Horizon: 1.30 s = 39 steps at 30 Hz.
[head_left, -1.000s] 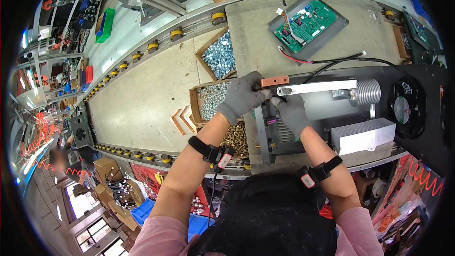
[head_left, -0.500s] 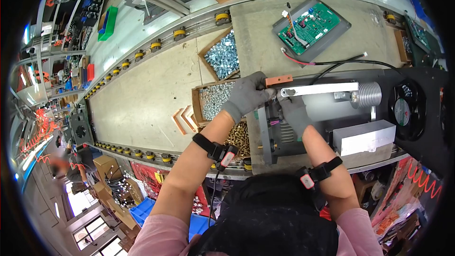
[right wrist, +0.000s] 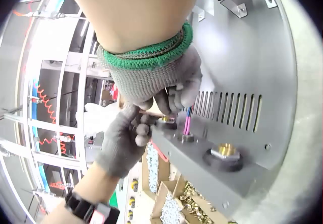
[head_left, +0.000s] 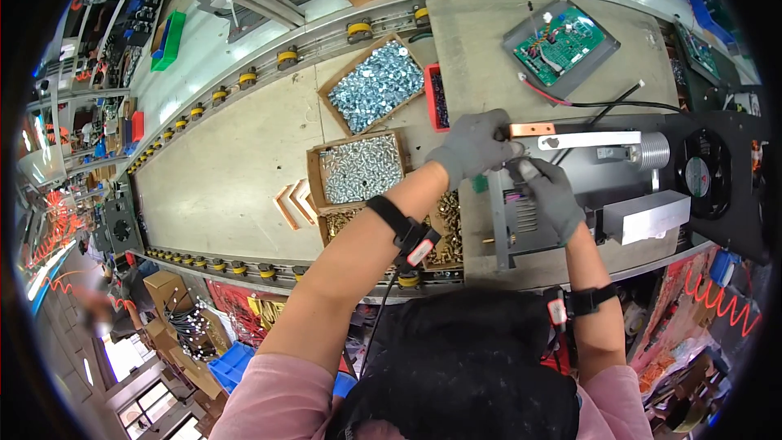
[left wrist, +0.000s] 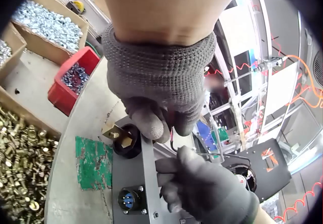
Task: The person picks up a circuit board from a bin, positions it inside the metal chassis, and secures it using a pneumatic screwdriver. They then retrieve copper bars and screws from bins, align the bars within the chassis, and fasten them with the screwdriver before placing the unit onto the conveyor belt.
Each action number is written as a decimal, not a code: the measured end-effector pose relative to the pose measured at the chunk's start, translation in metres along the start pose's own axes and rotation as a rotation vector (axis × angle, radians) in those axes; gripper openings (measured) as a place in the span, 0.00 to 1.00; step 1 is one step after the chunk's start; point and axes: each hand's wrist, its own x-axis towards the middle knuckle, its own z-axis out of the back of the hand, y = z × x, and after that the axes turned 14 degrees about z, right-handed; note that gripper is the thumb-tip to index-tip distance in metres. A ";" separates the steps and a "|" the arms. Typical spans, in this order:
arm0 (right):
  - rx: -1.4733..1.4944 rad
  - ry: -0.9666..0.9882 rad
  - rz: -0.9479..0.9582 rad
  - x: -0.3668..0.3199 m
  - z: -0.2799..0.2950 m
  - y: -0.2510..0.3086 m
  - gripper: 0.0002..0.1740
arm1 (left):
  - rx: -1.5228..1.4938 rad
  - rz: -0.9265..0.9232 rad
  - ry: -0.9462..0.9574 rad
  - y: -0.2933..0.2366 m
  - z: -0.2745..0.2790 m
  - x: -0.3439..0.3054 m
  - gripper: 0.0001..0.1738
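Note:
In the head view my gloved left hand [head_left: 476,147] is bent over the corner of a dark metal chassis [head_left: 503,232], its fingers by the left end of a copper bar [head_left: 532,129]. Close to its fingertips, my right hand [head_left: 555,198] has bent fingers at the panel's inner side. The left wrist view shows left fingers beside a brass-coloured fitting [left wrist: 127,142] in a black ring, and right fingers behind the panel edge. Pink wires [right wrist: 187,125] rise from the panel below my right fingers in the right wrist view. Whatever either hand pinches is hidden.
Left of the chassis are boxes of silver screws [head_left: 362,169] and blue-silver fasteners [head_left: 375,85], and a red bin [head_left: 437,98]. Copper angle pieces [head_left: 285,207] lie farther left. A green circuit board [head_left: 570,45] sits behind, with a black cable [head_left: 607,105] in front. The fan [head_left: 702,175] is at right.
The head view has shifted, so hands and chassis appear farther right and the red bin shows. My right hand has turned, its fingertips slightly apart from my left, with the thumb more visible.

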 end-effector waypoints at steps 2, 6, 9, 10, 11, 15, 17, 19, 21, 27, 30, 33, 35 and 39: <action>-0.182 -0.073 0.157 -0.022 0.008 0.017 0.19 | 0.025 -0.008 0.056 -0.010 -0.012 0.015 0.18; -0.720 0.051 0.642 -0.067 -0.020 0.029 0.07 | 0.157 -0.149 0.094 -0.036 -0.035 0.039 0.20; -0.772 0.367 0.617 -0.073 -0.055 0.021 0.08 | 0.130 -0.039 0.200 -0.057 -0.041 0.040 0.19; -0.993 0.488 0.576 -0.069 -0.066 -0.003 0.08 | 0.134 -0.039 0.203 -0.058 -0.044 0.041 0.19; -1.212 0.609 0.528 -0.061 -0.082 -0.027 0.08 | 0.103 -0.031 0.225 -0.051 -0.041 0.044 0.19; -1.052 0.595 0.468 -0.044 -0.095 -0.054 0.09 | 0.042 0.023 0.241 -0.057 -0.042 0.041 0.18; -1.042 0.587 0.421 -0.040 -0.096 -0.057 0.09 | 0.059 0.012 0.242 -0.055 -0.041 0.040 0.18; -1.106 0.543 0.351 -0.037 -0.102 -0.070 0.07 | 0.048 -0.014 0.232 -0.051 -0.038 0.039 0.18; -0.945 0.481 0.394 -0.042 -0.094 -0.052 0.06 | 0.007 -0.018 0.235 -0.047 -0.040 0.040 0.18; 0.401 0.406 -0.116 -0.060 -0.048 -0.006 0.12 | -0.023 0.006 0.230 -0.044 -0.043 0.040 0.16; 0.758 0.305 -0.174 -0.077 -0.018 0.024 0.14 | -0.054 0.027 0.210 -0.044 -0.046 0.037 0.15; 0.757 0.215 -0.103 -0.087 0.007 0.028 0.14 | -0.154 -0.046 0.165 -0.036 -0.051 0.034 0.14; 0.576 0.195 -0.120 -0.084 0.028 0.032 0.16 | -0.195 -0.003 0.134 -0.040 -0.054 0.030 0.14; -0.031 0.276 0.081 -0.062 0.019 0.034 0.18 | -0.196 0.076 0.114 -0.043 -0.051 0.029 0.14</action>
